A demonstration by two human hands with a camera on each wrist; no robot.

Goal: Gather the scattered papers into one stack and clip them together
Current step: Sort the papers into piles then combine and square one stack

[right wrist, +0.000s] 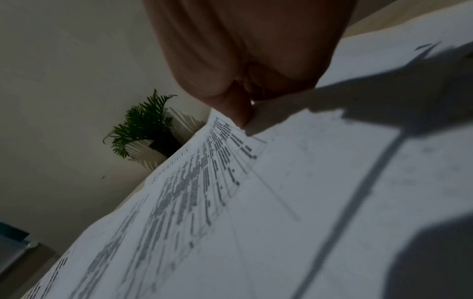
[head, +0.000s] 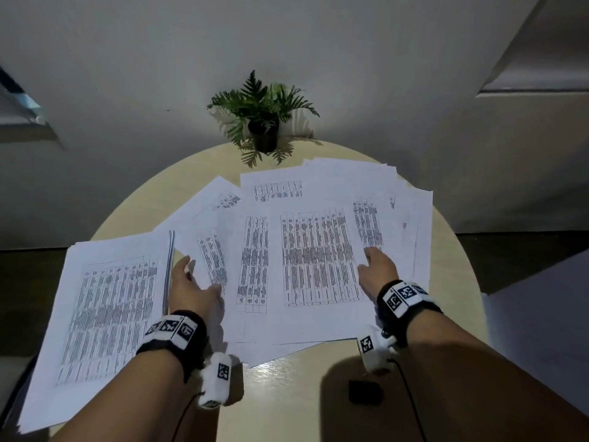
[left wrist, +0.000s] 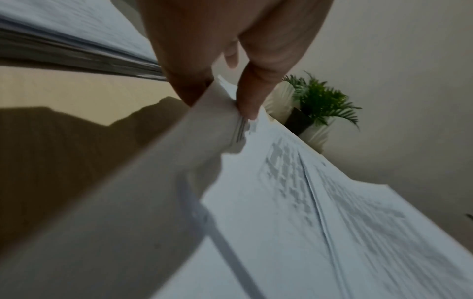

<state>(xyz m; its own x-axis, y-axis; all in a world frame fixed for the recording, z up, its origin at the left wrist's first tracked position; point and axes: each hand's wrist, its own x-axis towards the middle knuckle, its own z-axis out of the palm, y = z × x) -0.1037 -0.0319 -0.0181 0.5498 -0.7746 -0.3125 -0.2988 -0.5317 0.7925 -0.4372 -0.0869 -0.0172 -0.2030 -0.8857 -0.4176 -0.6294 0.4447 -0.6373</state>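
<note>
Left hand (head: 191, 287) pinches papers (head: 314, 260); right hand (head: 377, 271) seemingly too.

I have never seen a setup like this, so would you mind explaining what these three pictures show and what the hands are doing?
No machine here: a person wears three cameras. The wide picture comes from the head and looks down at a round table. The other two come from the wrists and look along each hand.

Printed papers lie fanned and overlapping across the table, with a thicker stack at the left. A potted plant stands at the far edge, and a small black object, perhaps the clip, lies near the front.

The left hand pinches the edges of several sheets between thumb and fingers, plainest in its wrist view. The right hand rests on the sheets at the right; its grip is hard to judge.
</note>
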